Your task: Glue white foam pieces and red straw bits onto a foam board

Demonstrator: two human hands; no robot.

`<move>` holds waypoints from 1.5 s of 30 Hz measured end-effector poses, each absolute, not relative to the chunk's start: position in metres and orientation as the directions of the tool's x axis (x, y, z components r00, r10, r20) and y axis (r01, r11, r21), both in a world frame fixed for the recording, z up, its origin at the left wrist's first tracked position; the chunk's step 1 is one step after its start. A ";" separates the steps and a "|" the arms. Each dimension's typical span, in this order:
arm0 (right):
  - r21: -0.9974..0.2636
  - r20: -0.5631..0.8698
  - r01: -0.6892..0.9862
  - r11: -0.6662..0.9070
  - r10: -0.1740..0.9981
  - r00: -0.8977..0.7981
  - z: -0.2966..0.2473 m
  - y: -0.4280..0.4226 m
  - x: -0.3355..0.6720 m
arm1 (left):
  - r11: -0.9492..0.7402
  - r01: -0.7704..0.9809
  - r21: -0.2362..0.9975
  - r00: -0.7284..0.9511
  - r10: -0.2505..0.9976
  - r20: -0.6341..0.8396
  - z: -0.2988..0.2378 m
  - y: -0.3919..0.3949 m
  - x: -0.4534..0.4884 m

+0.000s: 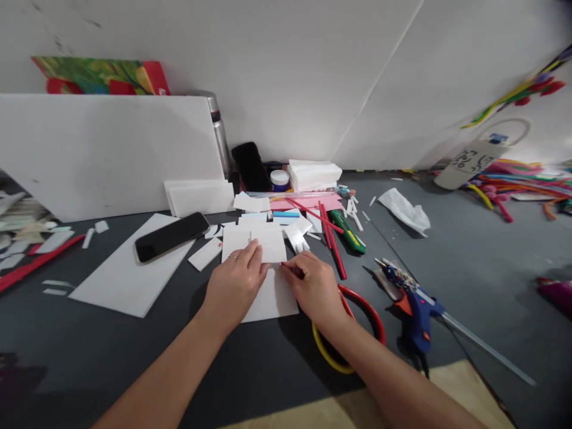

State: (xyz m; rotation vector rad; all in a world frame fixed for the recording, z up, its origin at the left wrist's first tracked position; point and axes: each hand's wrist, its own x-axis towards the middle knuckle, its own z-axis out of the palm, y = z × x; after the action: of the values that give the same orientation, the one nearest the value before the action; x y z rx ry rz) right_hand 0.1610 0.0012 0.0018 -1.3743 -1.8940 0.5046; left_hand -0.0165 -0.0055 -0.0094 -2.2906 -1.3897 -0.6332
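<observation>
My left hand (236,280) lies over the near edge of a white board piece (272,245), its fingers stretched out and pressing on the surface. Beneath that piece is a white sheet (272,301). At the right corner of the board, my right hand (315,286) is closed in a pinch on a small red piece (283,264), mostly hidden by the fingers. Scissors with red and yellow handles (379,325) lie partly under my right wrist. Red sticks (336,253) and a green cutter (348,233) are just beyond that hand.
A blue glue gun (417,316) with a long clear stick rests at the right. A black phone (172,237) lies on white board (129,274) at the left. A large white panel (111,149), a flask (220,134), crumpled tissue (404,210) and a white bottle (469,161) stand or lie farther back.
</observation>
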 end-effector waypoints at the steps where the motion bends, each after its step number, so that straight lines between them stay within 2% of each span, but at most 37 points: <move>1: -0.679 0.326 0.646 0.349 0.932 -0.161 0.002 0.001 0.161 | -0.434 0.896 -0.093 0.407 0.720 0.562 -0.009 -0.006 -0.016; 31: -0.674 0.287 0.667 0.318 0.944 -0.159 0.003 0.003 0.162 | -0.446 0.889 -0.098 0.413 0.694 0.590 -0.008 -0.005 -0.016; 45: -0.728 0.260 0.627 0.278 0.958 -0.123 0.017 0.002 0.187 | -0.453 0.891 -0.027 0.381 0.714 0.588 -0.005 -0.006 -0.019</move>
State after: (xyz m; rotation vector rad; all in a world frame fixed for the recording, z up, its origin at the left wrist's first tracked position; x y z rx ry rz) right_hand 0.1866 0.0024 0.0168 -1.4307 -1.8385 0.5907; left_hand -0.0187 -0.0062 -0.0055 -2.3053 -1.4005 -0.7289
